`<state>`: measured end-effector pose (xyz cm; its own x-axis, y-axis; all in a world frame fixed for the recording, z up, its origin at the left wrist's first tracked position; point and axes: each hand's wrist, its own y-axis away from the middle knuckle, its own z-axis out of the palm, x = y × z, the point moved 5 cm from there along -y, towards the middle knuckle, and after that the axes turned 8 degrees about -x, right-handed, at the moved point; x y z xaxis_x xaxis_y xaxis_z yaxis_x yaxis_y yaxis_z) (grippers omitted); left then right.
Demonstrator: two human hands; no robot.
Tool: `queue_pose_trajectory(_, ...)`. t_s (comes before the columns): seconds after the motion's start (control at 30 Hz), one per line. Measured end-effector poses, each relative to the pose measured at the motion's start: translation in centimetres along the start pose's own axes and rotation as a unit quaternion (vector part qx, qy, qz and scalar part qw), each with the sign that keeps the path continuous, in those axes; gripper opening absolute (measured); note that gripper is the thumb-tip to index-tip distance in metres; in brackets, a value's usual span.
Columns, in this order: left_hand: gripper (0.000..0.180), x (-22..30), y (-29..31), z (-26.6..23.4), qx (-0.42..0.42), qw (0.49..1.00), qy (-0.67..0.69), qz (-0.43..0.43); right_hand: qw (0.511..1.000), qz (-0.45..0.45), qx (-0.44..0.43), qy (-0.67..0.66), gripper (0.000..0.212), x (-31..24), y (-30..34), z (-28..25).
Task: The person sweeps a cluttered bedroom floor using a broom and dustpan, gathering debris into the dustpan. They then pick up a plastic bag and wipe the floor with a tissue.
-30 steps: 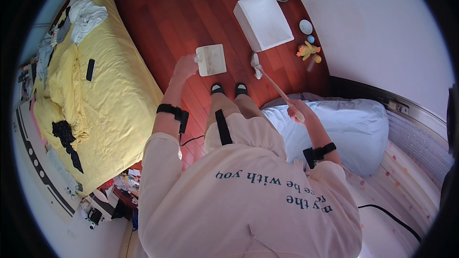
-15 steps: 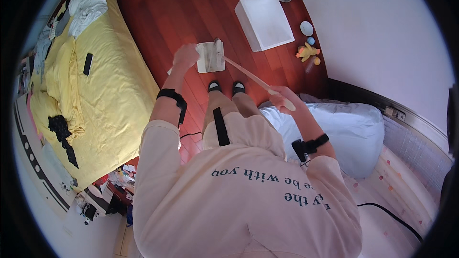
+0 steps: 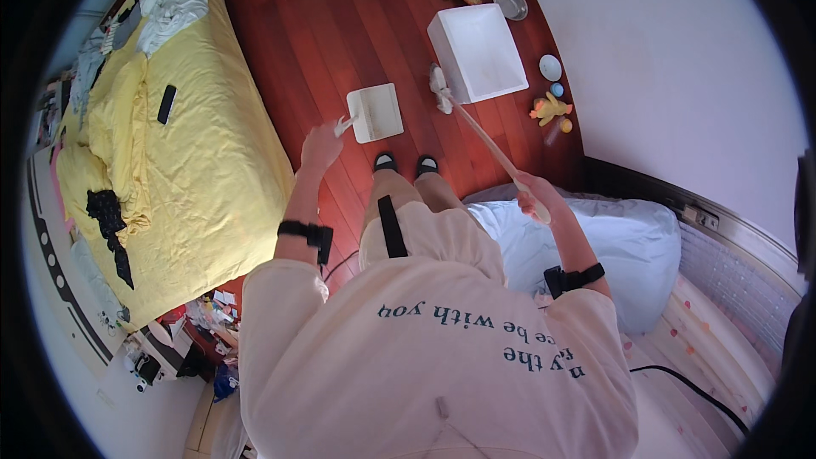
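My left hand (image 3: 322, 148) is closed round the short handle of a white dustpan (image 3: 387, 110), which lies low over the floor in front of my feet. Some greyish debris shows in the pan. In my right hand (image 3: 539, 192) is the end of a long, light-coloured broom (image 3: 484, 138), its stick slanting forward and to the left. The broom's whitish head (image 3: 439, 90) is close to the left side of a white box (image 3: 486, 55), to the right of the dustpan. I cannot tell whether the head touches the box.
A bed with yellow bedding (image 3: 212, 178) runs along the left. By the right wall are a plush toy (image 3: 551, 108), a white bowl (image 3: 550, 67) and a clear round dish (image 3: 510, 4). A pale blue covered bundle (image 3: 595, 246) is near my right arm. A thin black cable (image 3: 342, 263) trails on the floor.
The broom head has moved from over the dustpan to the right, beside the white box. The dustpan stays in my left hand, shifted slightly toward me.
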<state>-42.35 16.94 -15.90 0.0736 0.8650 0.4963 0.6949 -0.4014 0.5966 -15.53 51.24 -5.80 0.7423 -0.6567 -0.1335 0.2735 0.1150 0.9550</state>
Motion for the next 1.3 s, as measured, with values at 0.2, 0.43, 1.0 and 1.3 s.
queue_pose_trajectory(0.2, 0.028, -4.7, 3.3, 2.2, 0.042, 0.990, 0.063, -0.118, 0.996, -0.024, -0.029, 0.080, 0.014, -0.2, -4.9, 0.6)
queue_pose_trajectory(0.43, 0.025, -6.4, 3.5, 2.1, 0.072, 0.987, 0.079, -0.122, 0.983, 0.039, -0.049, 0.174, 0.012, 4.4, -7.5, 7.3)
queue_pose_trajectory(1.0, 0.032, -10.4, 8.5, 2.8, 0.157, 0.950, 0.225, -0.149, 0.987, 0.070, -0.136, -0.044, 0.015, -2.8, -2.3, 8.5)
queue_pose_trajectory(1.3, 0.034, -10.2, 8.9, 0.2, 0.208, 0.870, 0.341, -0.288, 0.987, 0.030, -0.110, -0.114, 0.016, -11.6, -5.1, 4.8)
